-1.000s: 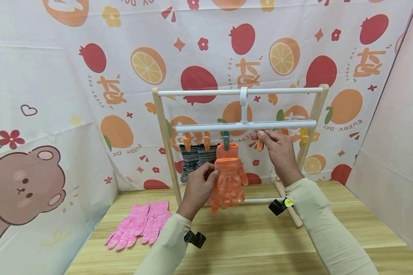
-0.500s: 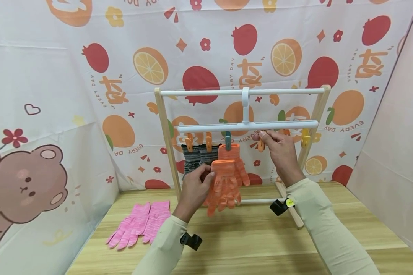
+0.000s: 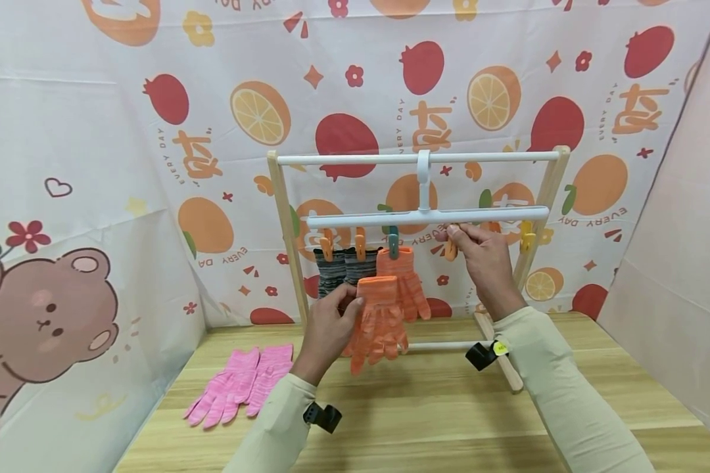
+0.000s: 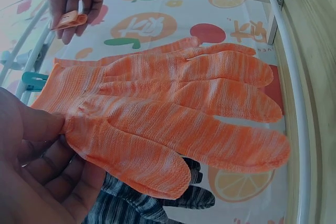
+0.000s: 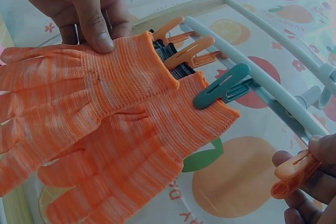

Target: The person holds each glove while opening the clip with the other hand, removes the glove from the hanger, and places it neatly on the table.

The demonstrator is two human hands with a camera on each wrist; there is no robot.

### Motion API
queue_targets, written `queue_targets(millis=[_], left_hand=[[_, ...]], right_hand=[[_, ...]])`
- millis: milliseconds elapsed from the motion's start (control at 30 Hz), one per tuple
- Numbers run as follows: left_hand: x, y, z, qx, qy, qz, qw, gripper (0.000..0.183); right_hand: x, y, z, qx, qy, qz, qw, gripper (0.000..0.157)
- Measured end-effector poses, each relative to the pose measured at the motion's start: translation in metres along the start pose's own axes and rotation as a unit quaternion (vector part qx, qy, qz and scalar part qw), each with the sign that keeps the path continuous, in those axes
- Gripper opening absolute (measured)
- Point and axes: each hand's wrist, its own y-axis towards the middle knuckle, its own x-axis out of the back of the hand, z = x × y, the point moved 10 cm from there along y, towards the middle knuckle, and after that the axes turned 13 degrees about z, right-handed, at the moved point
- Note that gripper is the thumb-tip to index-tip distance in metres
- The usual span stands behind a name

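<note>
My left hand (image 3: 329, 328) pinches an orange knit glove (image 3: 378, 315) at the edge of its cuff, fingers hanging down. Behind it a second orange glove (image 3: 407, 282) hangs by its cuff from a teal clothespin (image 3: 393, 244) under the white hanger (image 3: 355, 220). My right hand (image 3: 482, 259) pinches an orange clothespin (image 3: 451, 247) below the hanger's right half. In the right wrist view that orange clothespin (image 5: 295, 174) sits between thumb and fingers, apart from both gloves. Grey-black striped gloves (image 3: 331, 269) hang from orange clothespins (image 3: 327, 247) on the left, partly hidden by my left hand.
A wooden rack with a white top rod (image 3: 355, 159) carries the hanger. Two pink gloves (image 3: 245, 384) lie on the wooden table (image 3: 426, 420) at the left. A yellow clothespin (image 3: 527, 238) hangs at the hanger's right end. A fruit-print cloth (image 3: 201, 118) stands behind.
My left hand has moved left and slightly down with the front orange glove, uncovering more of the clipped orange glove behind. My right hand keeps its hold on the clothespin.
</note>
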Motion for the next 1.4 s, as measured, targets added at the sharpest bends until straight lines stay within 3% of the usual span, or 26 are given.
queue_targets(millis=[500, 1400], left_hand=[[0.007, -0.004, 0.002, 0.009, 0.008, 0.004, 0.9999, 0.008], [0.018, -0.023, 0.021, 0.035, 0.019, -0.003, 0.9992, 0.006]], right_hand=[[0.001, 0.000, 0.001, -0.003, 0.001, 0.002, 1.000, 0.040], [0.002, -0.001, 0.001, -0.010, 0.008, -0.004, 1.000, 0.038]])
